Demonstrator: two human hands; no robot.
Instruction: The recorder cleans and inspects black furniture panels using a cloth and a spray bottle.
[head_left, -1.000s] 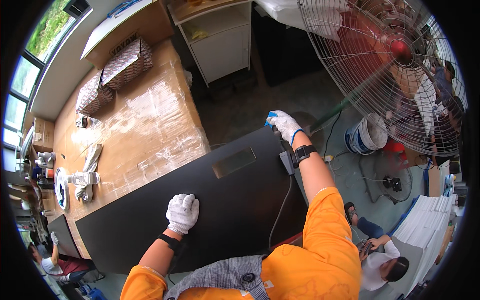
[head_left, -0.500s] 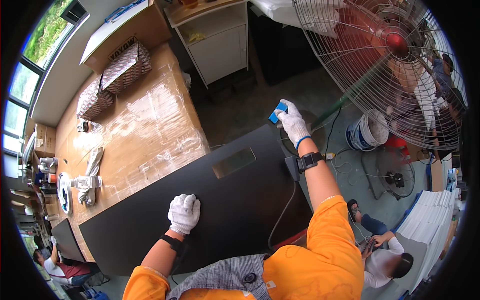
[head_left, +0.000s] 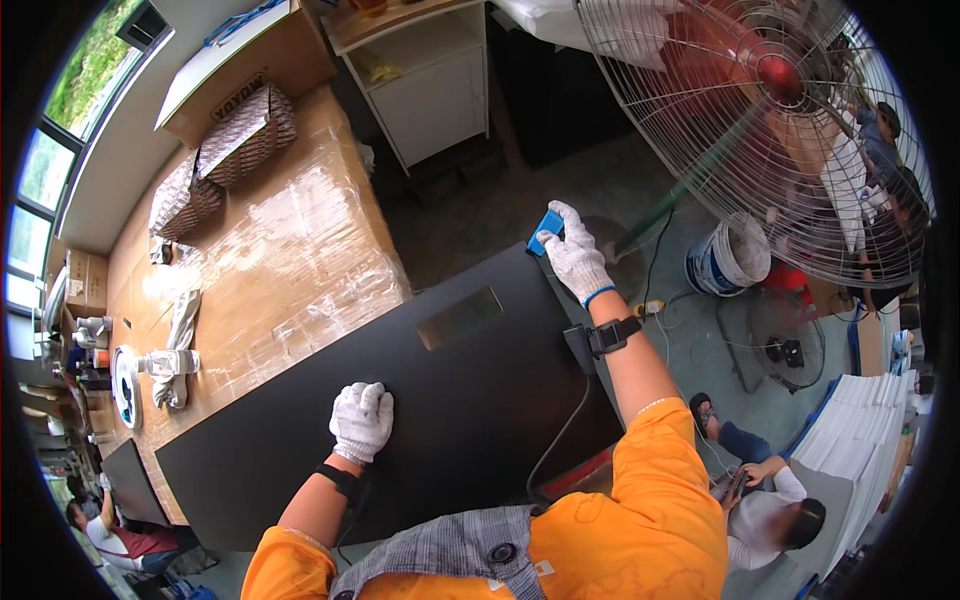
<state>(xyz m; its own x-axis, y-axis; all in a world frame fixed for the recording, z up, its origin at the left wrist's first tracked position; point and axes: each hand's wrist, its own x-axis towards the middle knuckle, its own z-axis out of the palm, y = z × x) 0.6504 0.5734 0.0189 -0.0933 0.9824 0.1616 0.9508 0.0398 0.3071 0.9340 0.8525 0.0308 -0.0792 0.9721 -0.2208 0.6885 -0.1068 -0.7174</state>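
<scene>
A large black panel (head_left: 440, 400) with a rectangular cut-out (head_left: 460, 318) lies slanted in front of me, partly over the worktable. My left hand (head_left: 362, 423), in a white knitted glove, rests on the panel's face with its fingers curled together and nothing visible in them. My right hand (head_left: 577, 255), gloved alike, grips a small blue block (head_left: 544, 232) between thumb and fingers. That block is at the panel's far right corner, against or just over its edge; exact contact is hard to see. A strap with a small dark box and cable (head_left: 580, 350) sits on my right wrist.
The worktable (head_left: 300, 230) is covered in cardboard and clear film, with patterned baskets (head_left: 245, 135), a crumpled glove (head_left: 183, 320) and a roll of tape (head_left: 126, 385). To the right stand a big fan (head_left: 775, 80), a bucket (head_left: 728, 255) and a seated person (head_left: 770, 515).
My right hand has drawn the blue block slightly left and down, bringing it to the panel's corner. My left hand stays in place on the panel; the view has shifted a little.
</scene>
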